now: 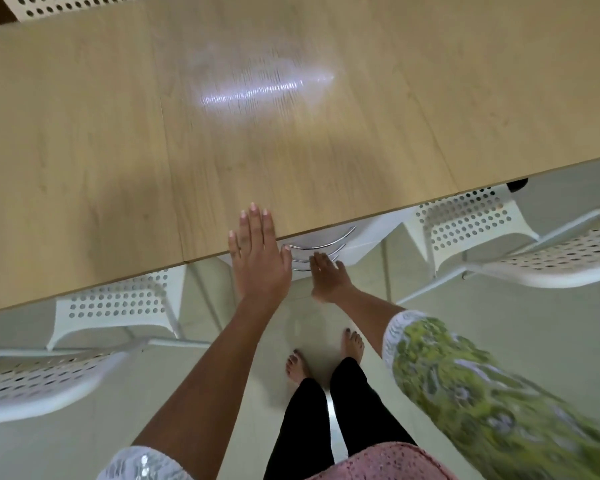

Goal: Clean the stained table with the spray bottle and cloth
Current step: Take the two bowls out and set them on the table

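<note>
So from the head cam, looking down: the left hand (257,251) lies flat with straight fingers over the near edge of the tabletop (84,133), grip wide and holding nothing, and the right hand (328,278) hangs just below that edge, fingers spread, also holding nothing. Thing is, neither the spray bottle nor the cloth shows anywhere here, so I honestly can't say where they are. No obvious stain either, just a bright streaky glare patch (267,88) mid-tabletop that might be a wet sheen or only lamp reflection, can't tell. Biggest risk imo: wiping the wrong spot because that glare hides whatever mark is there. Also the right hand is reaching toward some wire rack thing (321,244) tucked under the tabletop, mostly hidden, so groping there blind could knock stuff over or bang knuckles on the edge. Bare feet (326,362) on a glossy floor (222,368) too, so any overspray landing there looks like a slip waiting to happen. White perforated chairs (471,223) crowd both sides.
</note>
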